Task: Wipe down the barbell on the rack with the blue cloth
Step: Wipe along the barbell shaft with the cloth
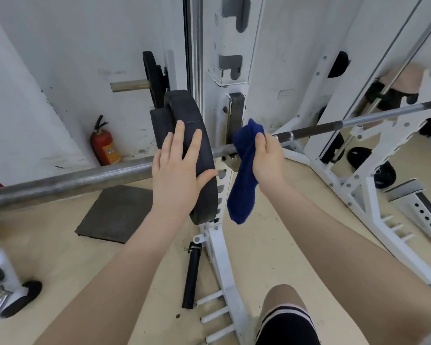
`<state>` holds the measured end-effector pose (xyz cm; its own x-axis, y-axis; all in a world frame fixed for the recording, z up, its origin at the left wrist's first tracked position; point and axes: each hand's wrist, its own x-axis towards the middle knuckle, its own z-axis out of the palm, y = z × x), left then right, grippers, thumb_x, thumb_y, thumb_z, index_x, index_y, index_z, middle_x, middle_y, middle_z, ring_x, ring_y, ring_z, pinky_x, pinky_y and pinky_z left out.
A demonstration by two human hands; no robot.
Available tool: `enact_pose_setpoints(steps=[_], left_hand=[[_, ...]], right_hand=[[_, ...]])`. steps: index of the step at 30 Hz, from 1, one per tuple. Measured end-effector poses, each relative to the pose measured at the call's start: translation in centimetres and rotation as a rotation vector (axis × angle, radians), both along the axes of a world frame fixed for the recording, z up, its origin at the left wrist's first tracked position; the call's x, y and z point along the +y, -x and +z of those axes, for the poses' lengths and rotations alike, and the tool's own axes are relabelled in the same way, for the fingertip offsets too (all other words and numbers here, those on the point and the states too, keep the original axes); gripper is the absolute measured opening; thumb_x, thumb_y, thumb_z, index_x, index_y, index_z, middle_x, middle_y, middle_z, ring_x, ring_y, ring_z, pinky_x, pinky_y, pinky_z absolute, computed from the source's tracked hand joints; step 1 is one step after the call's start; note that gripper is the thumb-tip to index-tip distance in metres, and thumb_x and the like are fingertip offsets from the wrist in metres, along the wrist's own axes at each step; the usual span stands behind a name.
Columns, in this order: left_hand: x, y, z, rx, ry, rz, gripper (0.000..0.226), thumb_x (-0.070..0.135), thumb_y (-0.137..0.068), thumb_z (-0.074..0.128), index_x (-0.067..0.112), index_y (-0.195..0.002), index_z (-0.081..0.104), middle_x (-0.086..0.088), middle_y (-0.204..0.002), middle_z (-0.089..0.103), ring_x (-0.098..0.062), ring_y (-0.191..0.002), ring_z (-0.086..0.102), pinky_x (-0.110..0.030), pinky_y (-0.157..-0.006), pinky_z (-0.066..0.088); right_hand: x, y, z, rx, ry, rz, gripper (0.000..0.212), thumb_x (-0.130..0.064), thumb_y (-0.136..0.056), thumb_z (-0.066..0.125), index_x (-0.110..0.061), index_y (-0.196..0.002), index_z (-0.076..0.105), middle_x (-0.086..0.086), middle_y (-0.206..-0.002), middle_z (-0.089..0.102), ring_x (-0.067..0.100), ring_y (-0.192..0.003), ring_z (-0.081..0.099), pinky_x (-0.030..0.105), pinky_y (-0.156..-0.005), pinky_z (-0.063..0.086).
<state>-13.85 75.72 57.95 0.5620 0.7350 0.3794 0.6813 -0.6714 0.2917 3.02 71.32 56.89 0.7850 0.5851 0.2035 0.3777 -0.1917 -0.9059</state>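
The steel barbell (334, 124) lies across the white rack (224, 245), running from lower left to upper right, with black weight plates (184, 115) on its left sleeve (67, 181). My left hand (177, 170) rests flat on the rim of the nearest plate, fingers straight. My right hand (266, 158) grips the blue cloth (244, 170) and holds it against the bar just right of the plates, at the rack's hook. The cloth's lower end hangs loose below the bar.
A red fire extinguisher (105, 143) stands by the white wall. A dark rubber mat (115, 212) lies on the floor under the sleeve, and a black tube (192, 275) lies by the rack's base. More plates (383, 174) sit at the right. My knee (284, 307) shows below.
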Motion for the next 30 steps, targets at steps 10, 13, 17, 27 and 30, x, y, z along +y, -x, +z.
enact_pose_setpoints(steps=[10,13,17,27,30], left_hand=[[0.0,-0.7,-0.2,-0.054,-0.014,0.031,0.072,0.048,-0.082,0.046,0.021,-0.145,0.025,-0.009,-0.156,0.013,-0.033,-0.142,0.017,-0.050,-0.110,0.024],[0.4,-1.2,-0.3,-0.057,-0.045,0.069,0.068,0.051,-0.081,0.033,0.019,-0.142,0.033,-0.013,-0.153,0.024,-0.037,-0.138,0.026,-0.052,-0.106,0.030],[0.5,-2.2,0.5,-0.099,-0.090,0.141,0.058,0.035,-0.086,0.054,0.016,-0.138,0.040,-0.015,-0.151,0.027,-0.040,-0.136,0.027,-0.054,-0.106,0.030],[-0.9,-7.4,0.8,0.078,-0.324,0.408,0.036,0.033,-0.082,0.052,0.016,-0.112,0.061,-0.012,-0.132,0.054,-0.028,-0.121,0.045,-0.040,-0.090,0.028],[-1.2,-7.5,0.3,0.099,-0.325,0.482,0.049,0.032,-0.076,0.067,0.016,-0.120,0.056,-0.017,-0.142,0.044,-0.032,-0.129,0.043,-0.048,-0.098,0.034]], right_hand=[[7.0,-2.0,-5.4,-0.794,0.565,0.622,0.065,-0.003,-0.081,0.062,-0.014,-0.139,0.036,0.008,-0.128,0.054,0.026,-0.119,0.048,0.036,-0.096,0.042],[7.3,-3.2,-6.5,-0.973,0.583,0.596,0.073,-0.006,-0.078,0.066,-0.012,-0.141,0.030,0.007,-0.138,0.047,0.024,-0.128,0.040,0.035,-0.104,0.035],[8.2,-4.2,-5.2,-1.044,0.637,0.566,0.045,-0.008,-0.081,0.058,-0.011,-0.124,0.045,0.008,-0.123,0.057,0.026,-0.113,0.050,0.032,-0.096,0.037],[8.1,-3.9,-4.8,-1.271,0.621,0.648,0.037,-0.019,-0.093,0.048,-0.005,-0.126,0.043,0.011,-0.124,0.054,0.027,-0.116,0.046,0.032,-0.090,0.039],[9.7,-4.4,-3.6,-1.242,0.660,0.731,0.018,-0.017,-0.093,0.049,-0.010,-0.108,0.055,0.007,-0.108,0.061,0.024,-0.105,0.051,0.028,-0.075,0.037]])
